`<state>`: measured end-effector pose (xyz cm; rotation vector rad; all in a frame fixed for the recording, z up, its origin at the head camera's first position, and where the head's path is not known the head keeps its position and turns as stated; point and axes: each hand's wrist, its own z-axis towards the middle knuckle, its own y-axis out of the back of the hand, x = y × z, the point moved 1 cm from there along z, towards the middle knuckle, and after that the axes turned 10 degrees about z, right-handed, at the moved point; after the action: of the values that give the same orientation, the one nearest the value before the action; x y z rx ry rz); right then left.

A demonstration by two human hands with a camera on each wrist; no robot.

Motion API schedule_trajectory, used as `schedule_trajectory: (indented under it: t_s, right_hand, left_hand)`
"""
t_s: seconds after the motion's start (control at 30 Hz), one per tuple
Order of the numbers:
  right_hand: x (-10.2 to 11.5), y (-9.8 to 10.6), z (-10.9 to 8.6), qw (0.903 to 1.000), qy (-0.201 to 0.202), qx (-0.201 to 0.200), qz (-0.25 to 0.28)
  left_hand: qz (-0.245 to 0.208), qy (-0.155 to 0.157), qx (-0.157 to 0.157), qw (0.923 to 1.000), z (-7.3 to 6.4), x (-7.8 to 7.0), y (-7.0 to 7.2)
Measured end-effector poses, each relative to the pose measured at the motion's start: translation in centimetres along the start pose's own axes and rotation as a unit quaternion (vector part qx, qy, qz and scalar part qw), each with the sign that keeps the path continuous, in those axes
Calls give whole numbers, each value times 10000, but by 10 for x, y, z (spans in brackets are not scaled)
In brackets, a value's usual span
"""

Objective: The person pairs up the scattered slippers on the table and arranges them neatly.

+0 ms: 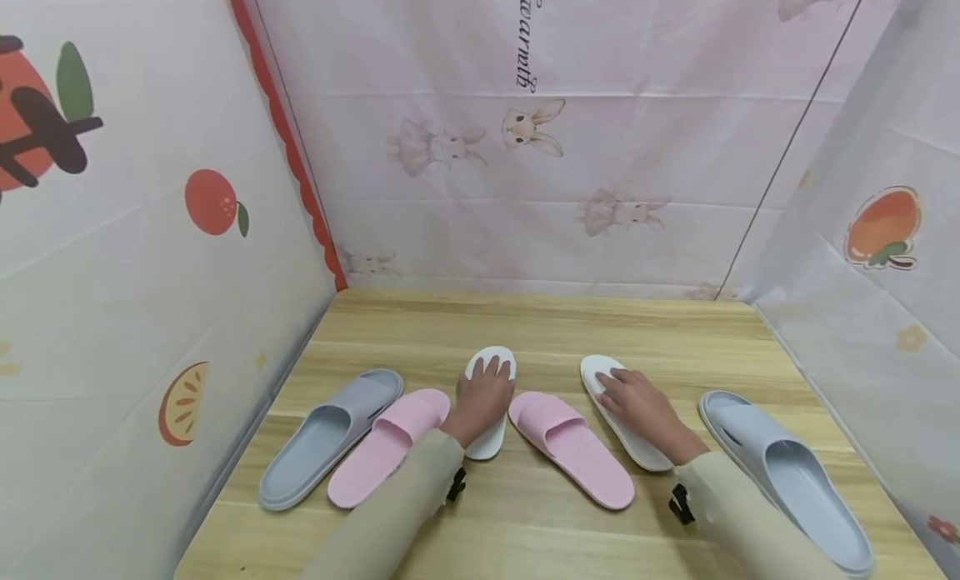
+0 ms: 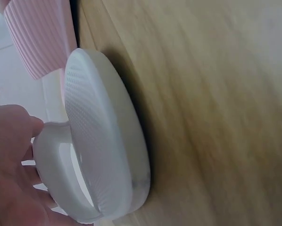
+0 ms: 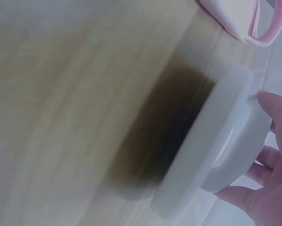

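Note:
My left hand (image 1: 486,395) grips the strap of a white slipper (image 1: 489,445) left of the middle. In the left wrist view its fingers lie over the strap, above the textured insole (image 2: 91,127). Further right, my right hand (image 1: 643,409) holds the strap of a second white slipper (image 1: 647,455), thumb and fingers on opposite sides. A dark shadow lies under that slipper (image 3: 202,141) in the right wrist view, and its sole looks raised off the wood. Beside the hands lie two pink slippers, one left (image 1: 367,467) and one between the white ones (image 1: 592,472).
A grey slipper (image 1: 303,463) lies at the far left and another grey slipper (image 1: 813,501) at the far right, all on a wood-grain tabletop (image 1: 525,547). Printed cloth walls stand at the left (image 1: 112,297), back (image 1: 465,63) and right (image 1: 847,313).

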<state>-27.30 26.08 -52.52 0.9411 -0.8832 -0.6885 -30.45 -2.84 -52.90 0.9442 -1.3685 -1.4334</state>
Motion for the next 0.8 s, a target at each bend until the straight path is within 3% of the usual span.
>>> schedule_trajectory:
  t_s: [0.2, 0.8]
  right_hand:
    - [-2, 3, 12, 9999, -99, 9, 30]
    - [-1, -2, 41, 9985, -301, 307, 326]
  left_hand:
    - [-43, -89, -47, 9999, 9, 0, -2]
    - [-85, 75, 141, 9998, 29, 1, -2]
